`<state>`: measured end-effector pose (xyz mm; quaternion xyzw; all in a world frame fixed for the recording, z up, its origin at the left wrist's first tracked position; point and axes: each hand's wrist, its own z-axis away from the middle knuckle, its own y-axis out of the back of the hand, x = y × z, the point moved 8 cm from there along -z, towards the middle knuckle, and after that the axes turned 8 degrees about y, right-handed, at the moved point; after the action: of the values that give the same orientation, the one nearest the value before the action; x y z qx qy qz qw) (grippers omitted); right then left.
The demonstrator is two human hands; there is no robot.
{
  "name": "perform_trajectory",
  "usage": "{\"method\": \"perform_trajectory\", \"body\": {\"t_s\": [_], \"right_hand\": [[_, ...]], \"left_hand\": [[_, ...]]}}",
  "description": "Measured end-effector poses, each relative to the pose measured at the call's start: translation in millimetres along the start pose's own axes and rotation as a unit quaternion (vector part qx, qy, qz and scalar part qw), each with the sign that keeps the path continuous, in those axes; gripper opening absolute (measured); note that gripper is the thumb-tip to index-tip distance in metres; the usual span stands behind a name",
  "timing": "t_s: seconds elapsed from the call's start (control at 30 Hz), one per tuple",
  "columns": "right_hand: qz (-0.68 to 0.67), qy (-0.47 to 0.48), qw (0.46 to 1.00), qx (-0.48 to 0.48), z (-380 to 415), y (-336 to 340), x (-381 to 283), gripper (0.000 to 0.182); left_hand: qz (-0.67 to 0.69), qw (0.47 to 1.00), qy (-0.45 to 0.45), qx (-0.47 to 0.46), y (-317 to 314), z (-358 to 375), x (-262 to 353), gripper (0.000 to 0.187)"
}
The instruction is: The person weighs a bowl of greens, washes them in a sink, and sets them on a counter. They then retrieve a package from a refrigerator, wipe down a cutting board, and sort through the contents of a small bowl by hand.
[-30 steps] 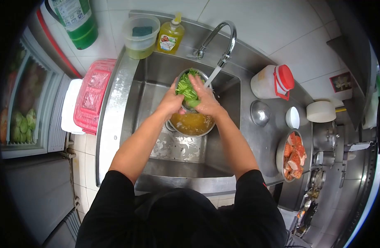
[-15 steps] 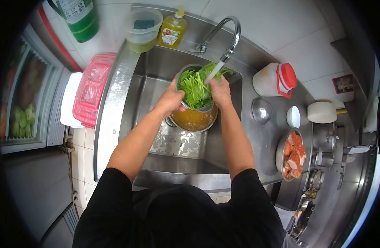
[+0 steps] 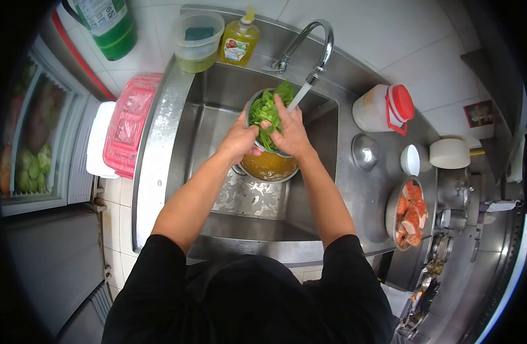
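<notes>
My left hand [image 3: 239, 139] grips the left rim of a metal bowl [image 3: 250, 106], its fingers wrapped round the edge. Green leafy stems [image 3: 262, 112] fill this bowl. On the right side my right hand [image 3: 289, 131] lies over the greens with its fingers closed round some of them. Water falls from the curved faucet [image 3: 326, 49] beside the right hand. Beneath the bowl, a larger pot [image 3: 270, 167] with yellowish-brown liquid stands in the sink [image 3: 246, 228].
A tub [image 3: 197, 51] and a yellow soap bottle [image 3: 239, 43] stand behind the sink. To the right are a red-lidded jug [image 3: 378, 109], a metal dome [image 3: 365, 152], a white bowl [image 3: 410, 160] and a bowl of orange-pink chunks [image 3: 411, 215]. A pink crate [image 3: 132, 126] sits left.
My right hand has moved left from the bowl's right edge onto the greens. The leaves at the top have shifted and bunched. My left hand stays on the rim.
</notes>
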<state>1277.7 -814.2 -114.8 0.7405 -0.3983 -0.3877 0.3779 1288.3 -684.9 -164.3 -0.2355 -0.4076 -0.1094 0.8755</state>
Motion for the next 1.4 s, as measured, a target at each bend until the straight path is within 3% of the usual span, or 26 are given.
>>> {"method": "perform_trajectory", "body": {"t_s": [0.03,0.13,0.17,0.27,0.3,0.43,0.53,0.57,0.6,0.67,0.73,0.77,0.8,0.87,0.97,1.1,1.2,1.23,1.3,1.4], "right_hand": [[0.069,0.026,0.997,-0.015,-1.9,0.6,-7.6,0.072],[0.058,0.036,0.997,-0.039,-3.9,-3.0,-15.5,0.067],[0.044,-0.032,0.99,-0.13,1.6,-9.8,-6.0,0.065],[0.029,-0.024,0.999,-0.033,-1.1,-3.6,-5.3,0.07],[-0.04,-0.042,0.998,0.003,1.8,-4.4,2.7,0.073],[0.059,-0.138,0.988,-0.035,5.1,-9.7,15.0,0.077],[0.046,-0.212,0.975,0.043,16.1,-13.3,28.2,0.077],[0.029,-0.253,0.966,0.05,21.9,-26.1,36.7,0.078],[-0.006,-0.317,0.945,0.079,22.6,-33.0,44.1,0.082],[-0.073,-0.391,0.907,0.141,26.2,-43.7,50.7,0.085],[-0.167,-0.415,0.854,0.265,31.2,-44.6,51.0,0.089],[-0.193,-0.462,0.816,0.289,29.0,-48.9,58.3,0.097],[-0.236,-0.477,0.784,0.319,29.1,-49.1,59.5,0.099],[-0.316,-0.496,0.718,0.373,32.4,-42.8,58.8,0.102],[-0.349,-0.471,0.694,0.419,33.5,-34.1,52.3,0.101],[-0.348,-0.481,0.686,0.421,26.7,-35.2,56.2,0.092],[-0.327,-0.461,0.709,0.421,24.3,-38.0,54.8,0.085],[-0.268,-0.442,0.73,0.446,26.5,-29.2,49.9,0.081],[-0.289,-0.448,0.735,0.419,26.3,-31.2,46.3,0.082],[-0.314,-0.443,0.737,0.402,30.1,-27.8,38.3,0.087]], "left_hand": [[-0.02,1.0,-0.013,0.003,-3.5,1.2,4.8,0.071],[-0.055,0.998,-0.022,0.025,-5.9,-1.4,11.3,0.068],[-0.065,0.997,-0.02,0.033,-6.6,-3.0,13.1,0.067],[-0.074,0.996,-0.035,0.04,-6.1,-8.2,19.6,0.066],[-0.071,0.996,-0.03,0.045,-8.4,-7.9,21.2,0.063],[-0.119,0.989,-0.062,0.058,-17.1,-18.4,27.6,0.056],[-0.29,0.947,-0.091,0.107,-29.3,-24.2,47.3,0.057],[-0.356,0.912,-0.137,0.149,-26.9,-36.4,53.7,0.058],[-0.441,0.875,-0.125,0.158,-36.6,-37.4,63.2,0.06],[-0.623,0.709,-0.279,0.175,-49.4,-62.8,80.1,0.055],[-0.746,0.593,-0.293,0.083,-86.2,-75.6,84.4,0.051],[-0.751,0.606,-0.231,0.124,-103.2,-60.2,93.2,0.047],[-0.784,0.54,-0.295,0.088,-102.8,-79.0,91.4,0.046],[-0.808,0.526,-0.239,0.114,-139.6,-54.9,99.2,0.045],[-0.856,0.408,-0.319,0.011,-134.0,-81.0,92.7,0.043],[-0.82,0.531,-0.192,0.091,-149.2,-51.5,107.2,0.05],[-0.795,0.554,-0.245,0.046,-134.9,-61.9,114.8,0.063],[-0.792,0.563,-0.231,0.042,-127.4,-65.7,115.8,0.065],[-0.786,0.582,-0.203,0.037,-113.6,-69.8,115.6,0.071],[-0.657,0.73,-0.184,-0.021,-98.2,-72.6,106.7,0.073]]}}
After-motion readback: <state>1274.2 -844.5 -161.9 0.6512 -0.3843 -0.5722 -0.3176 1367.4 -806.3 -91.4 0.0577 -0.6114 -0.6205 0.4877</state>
